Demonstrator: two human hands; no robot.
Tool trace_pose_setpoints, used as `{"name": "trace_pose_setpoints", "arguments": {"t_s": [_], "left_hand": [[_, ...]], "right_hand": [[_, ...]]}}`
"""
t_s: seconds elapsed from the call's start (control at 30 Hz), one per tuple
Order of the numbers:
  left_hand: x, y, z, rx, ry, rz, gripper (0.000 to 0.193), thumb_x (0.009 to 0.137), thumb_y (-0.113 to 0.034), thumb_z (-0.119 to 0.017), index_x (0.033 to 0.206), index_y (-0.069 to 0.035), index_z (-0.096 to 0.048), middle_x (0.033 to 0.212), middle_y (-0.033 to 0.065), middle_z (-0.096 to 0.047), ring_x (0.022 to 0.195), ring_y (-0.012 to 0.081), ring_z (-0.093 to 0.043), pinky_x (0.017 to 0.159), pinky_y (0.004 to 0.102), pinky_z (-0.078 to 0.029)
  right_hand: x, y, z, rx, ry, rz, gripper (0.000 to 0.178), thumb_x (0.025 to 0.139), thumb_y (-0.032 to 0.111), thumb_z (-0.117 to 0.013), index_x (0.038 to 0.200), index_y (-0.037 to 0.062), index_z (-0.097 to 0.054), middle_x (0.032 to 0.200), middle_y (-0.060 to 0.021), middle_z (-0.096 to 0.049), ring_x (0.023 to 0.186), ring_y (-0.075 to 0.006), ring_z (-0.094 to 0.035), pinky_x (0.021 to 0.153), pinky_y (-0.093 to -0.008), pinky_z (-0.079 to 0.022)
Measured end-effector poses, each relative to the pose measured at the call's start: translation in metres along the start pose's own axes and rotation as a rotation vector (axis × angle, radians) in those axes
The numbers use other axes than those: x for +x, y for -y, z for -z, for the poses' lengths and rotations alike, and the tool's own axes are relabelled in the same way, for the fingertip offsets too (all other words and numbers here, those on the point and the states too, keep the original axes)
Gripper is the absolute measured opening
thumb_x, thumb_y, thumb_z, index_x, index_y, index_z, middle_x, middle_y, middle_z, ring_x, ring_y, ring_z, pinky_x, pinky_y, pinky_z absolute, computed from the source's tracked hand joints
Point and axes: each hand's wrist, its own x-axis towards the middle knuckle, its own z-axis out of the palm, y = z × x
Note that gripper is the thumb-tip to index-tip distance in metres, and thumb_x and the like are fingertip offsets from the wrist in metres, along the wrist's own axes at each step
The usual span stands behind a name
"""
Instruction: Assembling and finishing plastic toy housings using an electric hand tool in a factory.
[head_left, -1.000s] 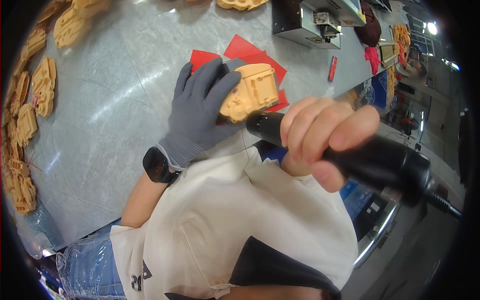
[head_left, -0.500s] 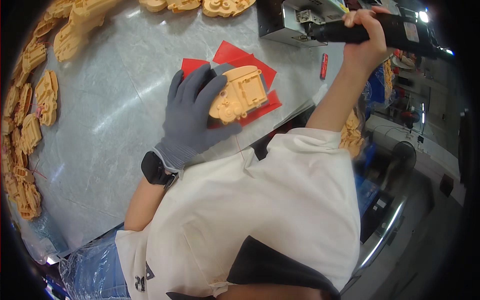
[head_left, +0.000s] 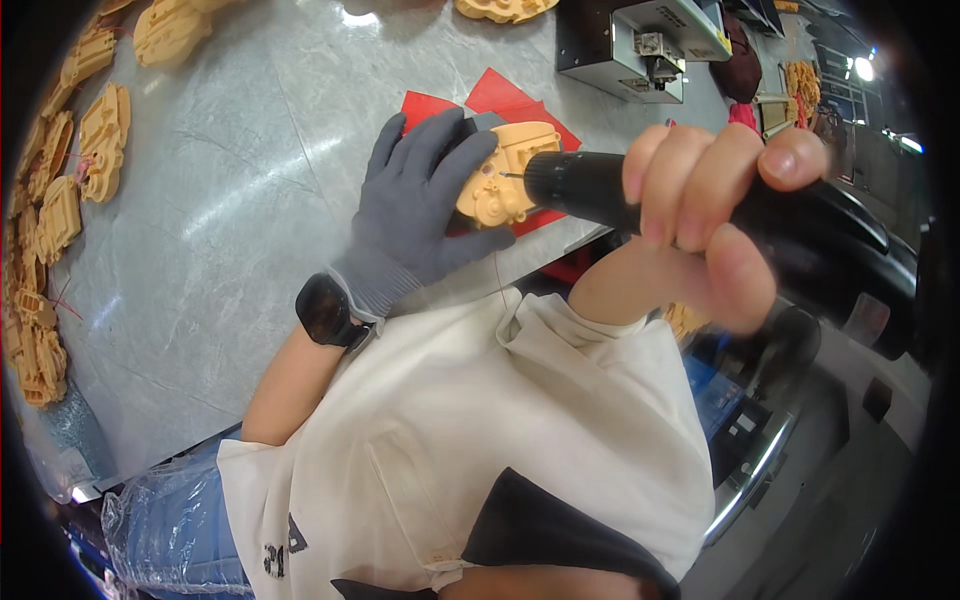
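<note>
My left hand [head_left: 412, 195], in a grey glove, has its fingers and thumb closed around a pale orange plastic housing [head_left: 492, 198]. The housing rests over red sheets [head_left: 505, 97] on the grey table. Bare and wrapped round the barrel, my right hand [head_left: 705, 205] grips a black electric screwdriver [head_left: 590, 188]. The tool lies almost level across the view, and its thin bit points left over the face of the housing. Whether the bit touches the plastic I cannot tell. The screwdriver's nose hides the right part of the housing.
A metal box-shaped machine [head_left: 622, 70] stands on the table at the upper right. More orange housings [head_left: 103, 143] line the left edge of the grey table [head_left: 200, 300], and another housing [head_left: 505, 8] lies at the top. A thin red wire hangs below my left hand.
My right hand has brought the screwdriver down and left, from the metal machine to the housing. My left hand keeps its hold on the housing. The whole view has shifted slightly.
</note>
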Motion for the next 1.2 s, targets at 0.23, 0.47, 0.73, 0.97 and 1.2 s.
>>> {"name": "trace_pose_setpoints", "arguments": {"t_s": [0.23, 0.47, 0.73, 0.97, 1.2], "left_hand": [[-0.001, 0.001, -0.004, -0.003, -0.052, 0.007, 0.087, 0.06, -0.041, -0.077, 0.129, -0.004, -0.038, 0.124, 0.0143, -0.046, 0.113, 0.0293, -0.046, 0.103, 0.0485, -0.027], [-0.001, 0.001, -0.003, 0.014, -0.033, 0.026, 0.089, 0.06, -0.041, -0.077, 0.13, -0.005, -0.037, 0.123, 0.0143, -0.046, 0.113, 0.029, -0.046, 0.103, 0.0484, -0.027], [0.0, 0.002, 0.0, -0.024, -0.011, 0.047, 0.089, 0.058, -0.041, -0.078, 0.129, -0.004, -0.038, 0.124, 0.0119, -0.046, 0.115, 0.0275, -0.044, 0.103, 0.0487, -0.027], [0.001, 0.0, 0.003, -0.041, -0.026, 0.048, 0.084, 0.058, -0.04, -0.077, 0.127, -0.009, -0.042, 0.123, 0.0115, -0.046, 0.116, 0.0272, -0.043, 0.102, 0.0487, -0.027], [-0.004, 0.001, -0.001, 0.028, 0.009, 0.034, 0.077, 0.057, -0.04, -0.077, 0.123, -0.013, -0.048, 0.12, 0.012, -0.046, 0.114, 0.0268, -0.043, 0.102, 0.049, -0.027]], "right_hand": [[0.01, -0.01, -0.002, -0.065, -0.033, 0.016, 0.045, 0.073, 0.005, -0.046, 0.117, 0.0043, -0.039, 0.071, -0.006, -0.048, 0.056, -0.0165, -0.048, 0.064, -0.0361, -0.04], [0.014, -0.022, -0.006, -0.076, -0.153, -0.019, 0.04, 0.072, 0.005, -0.046, 0.112, 0.0046, -0.041, 0.067, -0.0062, -0.047, 0.054, -0.0166, -0.048, 0.062, -0.0364, -0.041], [0.02, -0.031, -0.012, -0.077, -0.237, -0.092, 0.035, 0.071, 0.004, -0.049, 0.106, 0.0062, -0.042, 0.067, -0.0061, -0.048, 0.052, -0.0163, -0.048, 0.061, -0.0355, -0.041], [0.011, -0.034, -0.015, -0.071, -0.228, -0.021, 0.034, 0.071, 0.004, -0.05, 0.105, 0.0059, -0.043, 0.066, -0.0065, -0.048, 0.052, -0.0167, -0.048, 0.06, -0.0359, -0.041], [-0.001, -0.025, -0.015, -0.041, -0.369, 0.051, 0.039, 0.073, 0.006, -0.048, 0.112, 0.0048, -0.047, 0.066, -0.0045, -0.046, 0.055, -0.0164, -0.047, 0.063, -0.037, -0.039]]}}
